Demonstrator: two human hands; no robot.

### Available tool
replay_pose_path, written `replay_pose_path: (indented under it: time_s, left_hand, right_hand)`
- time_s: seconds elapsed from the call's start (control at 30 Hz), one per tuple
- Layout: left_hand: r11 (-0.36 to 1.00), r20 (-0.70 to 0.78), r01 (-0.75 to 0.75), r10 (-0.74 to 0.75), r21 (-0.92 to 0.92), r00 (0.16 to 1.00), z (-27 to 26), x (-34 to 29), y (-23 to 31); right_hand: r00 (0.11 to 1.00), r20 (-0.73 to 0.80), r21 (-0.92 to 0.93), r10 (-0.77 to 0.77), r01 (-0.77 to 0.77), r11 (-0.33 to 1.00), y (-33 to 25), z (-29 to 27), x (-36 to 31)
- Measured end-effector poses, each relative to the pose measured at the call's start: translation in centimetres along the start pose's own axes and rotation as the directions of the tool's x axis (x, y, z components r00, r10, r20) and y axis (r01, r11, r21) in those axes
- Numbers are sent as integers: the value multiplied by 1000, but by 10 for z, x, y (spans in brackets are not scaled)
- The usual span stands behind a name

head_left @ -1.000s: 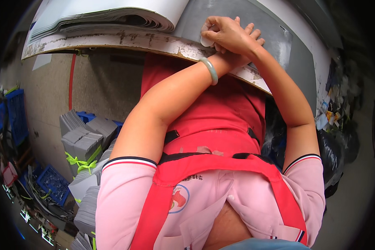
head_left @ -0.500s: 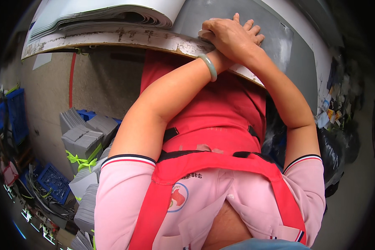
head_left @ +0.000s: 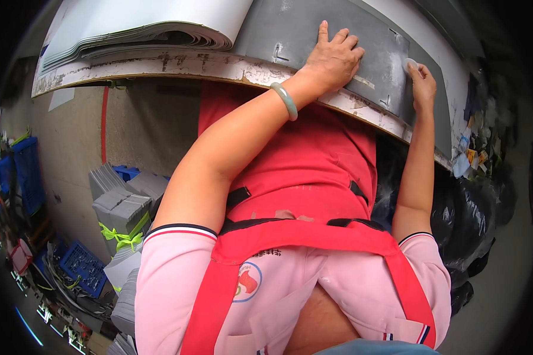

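A dark grey sheet (head_left: 379,53) with small corner marks and pale smudges lies on the table. My left hand (head_left: 333,64), below a pale green bangle (head_left: 285,100), rests flat on it with fingers spread. Off the sheet's right edge, my right hand (head_left: 423,86) is closed in a pinch on a small, pale, rounded piece (head_left: 410,63), whose exact kind I cannot make out. The hands are apart. A larger grey sheet (head_left: 439,112) shows beneath and to the right.
Large white sheets (head_left: 160,15), folded or curled over in a stack, lie at the table's left. The worn table edge (head_left: 219,66) runs before me. Bundles of grey pieces (head_left: 123,207) tied with green ribbon and a blue crate (head_left: 83,269) stand at lower left; black bags (head_left: 465,219) sit at right.
My right hand has uncrossed from over my left and moved right with the pale piece, from the sheet's left part to past its right edge. My left hand stays on the sheet.
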State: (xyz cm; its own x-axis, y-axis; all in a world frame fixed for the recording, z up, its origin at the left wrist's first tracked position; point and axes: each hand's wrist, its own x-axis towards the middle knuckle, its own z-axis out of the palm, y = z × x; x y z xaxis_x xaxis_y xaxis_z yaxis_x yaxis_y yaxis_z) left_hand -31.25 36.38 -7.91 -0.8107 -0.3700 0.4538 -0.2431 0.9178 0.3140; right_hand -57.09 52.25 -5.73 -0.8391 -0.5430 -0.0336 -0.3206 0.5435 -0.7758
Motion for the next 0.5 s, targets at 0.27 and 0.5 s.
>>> replay_pose_path:
  time_s: [0.27, 0.5]
  left_hand:
    - [1000, -1, -1, 1, 9, 1000, -4, -1, 1]
    - [954, -211, -164, 111, -253, 971, -29, -9, 18]
  right_hand:
    - [937, 308, 468, 162, -298, 832, -12, -23, 8]
    - [894, 442, 459, -73, -156, 875, -33, -2, -15]
